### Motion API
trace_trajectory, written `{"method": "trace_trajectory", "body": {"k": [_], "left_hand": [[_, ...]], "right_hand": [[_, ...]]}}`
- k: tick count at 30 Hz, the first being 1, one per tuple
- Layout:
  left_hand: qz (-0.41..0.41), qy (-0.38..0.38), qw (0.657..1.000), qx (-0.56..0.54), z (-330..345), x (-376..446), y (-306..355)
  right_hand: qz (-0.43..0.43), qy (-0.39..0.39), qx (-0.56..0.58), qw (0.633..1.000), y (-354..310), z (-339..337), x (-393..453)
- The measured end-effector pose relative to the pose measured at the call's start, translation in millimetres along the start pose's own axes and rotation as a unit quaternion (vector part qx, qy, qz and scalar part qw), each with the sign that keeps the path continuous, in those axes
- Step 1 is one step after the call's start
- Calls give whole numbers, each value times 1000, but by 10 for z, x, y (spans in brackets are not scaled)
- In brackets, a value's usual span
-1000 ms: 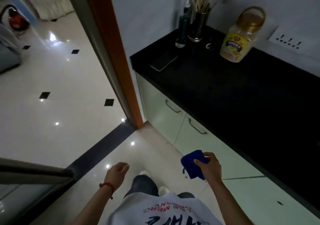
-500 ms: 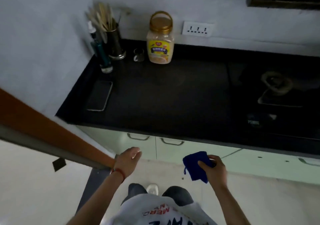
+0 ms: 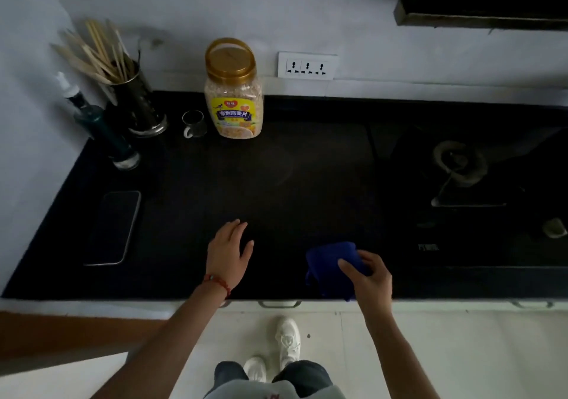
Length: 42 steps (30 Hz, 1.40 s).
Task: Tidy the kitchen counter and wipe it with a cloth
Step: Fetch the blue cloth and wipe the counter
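My right hand grasps the blue cloth; my left hand hangs relaxed. Far beyond it, the yellow-labelled jar bears Chinese characters I cannot read.

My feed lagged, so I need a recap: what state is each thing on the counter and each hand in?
Cloth: bunched, held by right hand.
Left hand: open, empty, over the counter.
Jar: upright, lid on.
Phone: flat, screen dark.
Bottle: upright.
Chopstick holder: upright, full.
Small glass: upright.
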<state>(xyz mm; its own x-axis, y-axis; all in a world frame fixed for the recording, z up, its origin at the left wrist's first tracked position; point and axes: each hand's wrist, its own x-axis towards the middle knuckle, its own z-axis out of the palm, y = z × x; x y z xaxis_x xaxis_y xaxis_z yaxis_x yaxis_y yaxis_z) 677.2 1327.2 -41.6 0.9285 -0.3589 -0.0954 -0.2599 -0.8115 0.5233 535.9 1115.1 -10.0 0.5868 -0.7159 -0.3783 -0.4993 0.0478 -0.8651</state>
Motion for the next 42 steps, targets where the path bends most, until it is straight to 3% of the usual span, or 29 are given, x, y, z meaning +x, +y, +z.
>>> {"method": "trace_trajectory", "body": {"k": [7,20,22,24,27,29,37,42], "left_hand": [[-46,-61,991,108,184,701,100],[-67,-43,985,155,339,801,-5],[-70,-48,985,152,346,811,-14],[-73,-48,984,154,345,821,-15],[-81,-53,980,172,357,827,-24],[-90,-56,978,177,359,834,-35],[-84,-58,978,181,329,831,-17],[-67,-64,991,93,294,805,-23]], "right_hand": [[-1,-13,-2,1000,-677,496,949],[33,-45,97,994,-1603,1580,2523],[20,-40,79,996,-1655,1701,2685],[-20,-33,-16,999,-1632,1781,2799],[-87,-28,-182,979,-1518,1800,2916],[-95,-30,-215,971,-1482,1777,2954],[-98,-23,-176,979,-1399,1540,2609],[-99,22,-155,983,-1307,1176,2029]]}}
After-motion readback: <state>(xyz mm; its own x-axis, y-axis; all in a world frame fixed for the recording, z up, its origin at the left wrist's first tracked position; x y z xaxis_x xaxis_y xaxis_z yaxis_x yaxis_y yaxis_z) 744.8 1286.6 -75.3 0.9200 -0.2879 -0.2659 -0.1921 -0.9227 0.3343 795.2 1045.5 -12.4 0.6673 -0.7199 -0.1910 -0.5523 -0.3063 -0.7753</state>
